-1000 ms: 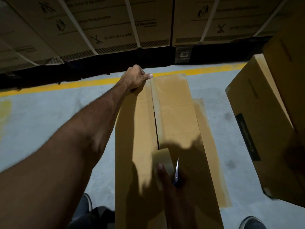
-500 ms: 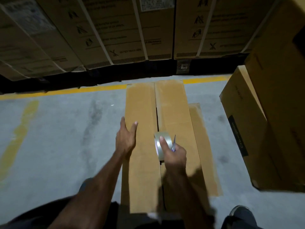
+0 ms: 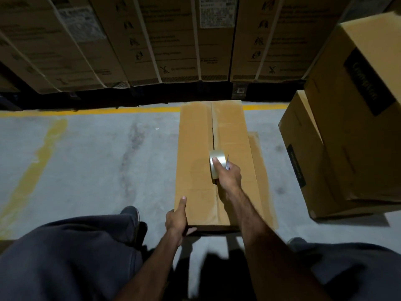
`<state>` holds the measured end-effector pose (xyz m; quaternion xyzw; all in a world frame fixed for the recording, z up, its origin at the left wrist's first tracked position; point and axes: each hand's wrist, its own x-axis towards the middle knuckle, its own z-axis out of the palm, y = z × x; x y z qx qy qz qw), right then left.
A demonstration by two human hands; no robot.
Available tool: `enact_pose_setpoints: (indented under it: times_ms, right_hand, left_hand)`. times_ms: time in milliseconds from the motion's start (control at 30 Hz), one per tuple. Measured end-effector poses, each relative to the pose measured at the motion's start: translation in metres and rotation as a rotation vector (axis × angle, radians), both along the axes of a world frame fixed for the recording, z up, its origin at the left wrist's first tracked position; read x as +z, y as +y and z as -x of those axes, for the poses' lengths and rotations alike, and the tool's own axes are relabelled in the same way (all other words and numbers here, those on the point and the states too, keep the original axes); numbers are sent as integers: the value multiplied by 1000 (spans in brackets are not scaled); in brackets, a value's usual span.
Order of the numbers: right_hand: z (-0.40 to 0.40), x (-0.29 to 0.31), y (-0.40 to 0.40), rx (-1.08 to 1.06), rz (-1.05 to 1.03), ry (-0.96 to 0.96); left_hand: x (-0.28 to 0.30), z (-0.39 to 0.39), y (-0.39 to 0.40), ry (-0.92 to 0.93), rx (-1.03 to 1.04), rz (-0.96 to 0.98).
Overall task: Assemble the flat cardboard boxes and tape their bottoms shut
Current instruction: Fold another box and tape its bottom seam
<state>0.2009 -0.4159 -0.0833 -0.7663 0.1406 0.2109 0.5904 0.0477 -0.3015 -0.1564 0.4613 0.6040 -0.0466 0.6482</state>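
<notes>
A long brown cardboard box (image 3: 195, 166) stands on the grey floor in front of me, its two flaps folded flat and meeting along a centre seam. My right hand (image 3: 229, 175) grips a roll of clear tape (image 3: 216, 164) set on that seam about midway along the box, with a thin pen-like tool held against it. My left hand (image 3: 176, 219) grips the box's near left corner, thumb lying on top and fingers curled under the near edge. A flat cardboard sheet (image 3: 261, 170) pokes out from under the box on its right.
Two assembled brown boxes (image 3: 325, 153) are stacked at the right, close to the box. A wall of large strapped cartons (image 3: 152, 44) runs across the back behind a yellow floor line (image 3: 86, 111). My legs and shoes (image 3: 131, 213) flank the near end.
My left hand has slid back along the box's left side, from the far end to the near corner. My right hand stays on the seam with the tape roll. The camera has pulled back.
</notes>
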Motion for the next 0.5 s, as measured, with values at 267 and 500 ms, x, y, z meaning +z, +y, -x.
enact_pose_setpoints:
  times_ms: [267,500]
  right_hand:
    - [27,-6,-5,-49,13,39]
    - [73,3,-25,-89,-19,60]
  left_hand:
    - [-3,-2,-4,-43,75,23]
    - [5,-2,-7,-72,74,30]
